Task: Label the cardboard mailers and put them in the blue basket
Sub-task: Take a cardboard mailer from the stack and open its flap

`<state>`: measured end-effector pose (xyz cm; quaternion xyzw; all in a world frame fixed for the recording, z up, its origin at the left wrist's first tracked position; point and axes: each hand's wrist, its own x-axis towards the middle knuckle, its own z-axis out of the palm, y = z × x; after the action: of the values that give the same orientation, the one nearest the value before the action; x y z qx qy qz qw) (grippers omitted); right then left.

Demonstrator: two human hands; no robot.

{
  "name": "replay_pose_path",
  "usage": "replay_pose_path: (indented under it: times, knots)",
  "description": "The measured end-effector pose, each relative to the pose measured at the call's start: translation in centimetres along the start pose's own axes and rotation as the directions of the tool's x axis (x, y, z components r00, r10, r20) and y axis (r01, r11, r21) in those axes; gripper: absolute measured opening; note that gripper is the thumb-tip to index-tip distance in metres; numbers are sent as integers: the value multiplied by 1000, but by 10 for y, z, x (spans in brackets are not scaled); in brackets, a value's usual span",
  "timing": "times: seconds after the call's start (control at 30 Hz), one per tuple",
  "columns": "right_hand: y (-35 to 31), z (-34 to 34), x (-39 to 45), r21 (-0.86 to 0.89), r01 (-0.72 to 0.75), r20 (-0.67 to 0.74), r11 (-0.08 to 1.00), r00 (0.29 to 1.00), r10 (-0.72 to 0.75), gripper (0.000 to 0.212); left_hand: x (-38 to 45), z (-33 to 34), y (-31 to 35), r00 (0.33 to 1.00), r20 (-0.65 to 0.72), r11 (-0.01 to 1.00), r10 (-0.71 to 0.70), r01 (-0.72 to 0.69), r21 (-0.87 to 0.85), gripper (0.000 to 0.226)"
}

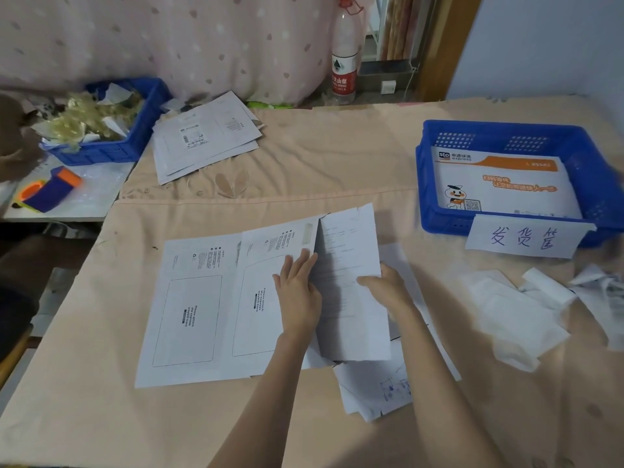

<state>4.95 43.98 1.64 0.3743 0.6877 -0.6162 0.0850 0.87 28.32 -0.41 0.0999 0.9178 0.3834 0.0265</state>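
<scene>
Two white cardboard mailers lie side by side on the cloth-covered table, one on the left (185, 312) and one in the middle (260, 292), each printed with an outlined label box. My left hand (299, 292) lies flat with straight fingers on the middle mailer's right edge. My right hand (385, 288) pinches the right edge of a white label sheet (351, 292) that stands tilted over that mailer. The blue basket (429, 184) at the right holds one orange-and-white mailer (499, 184) and carries a handwritten paper sign (523, 236).
Another blue basket (135, 136) full of scraps sits far left, next to a stack of mailers (206, 136). A tape dispenser (50, 190) lies on a side table. Loose papers (374, 386) lie under my right arm, backing strips (516, 315) at the right. A bottle (344, 55) stands behind.
</scene>
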Motion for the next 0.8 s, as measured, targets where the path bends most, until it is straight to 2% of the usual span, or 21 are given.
replay_pose_path:
  times: [0.13,0.3,0.6,0.8]
  knots:
    - [-1,8,-3,-38,-17,107,999,994,21,44,2,1,7,1000,-7,1000,-9,8,-22,72]
    - [-2,19,-9,-85,44,118,995,992,-34,47,4,1,11,1000,-12,1000,-17,17,-15,72]
    - [-5,13,-8,-119,33,156,992,988,-14,47,2,2,9,1000,4,1000,-11,11,6,72]
    - [-1,18,-13,-153,114,169,982,982,-88,61,-2,4,8,1000,4,1000,-18,18,6,72]
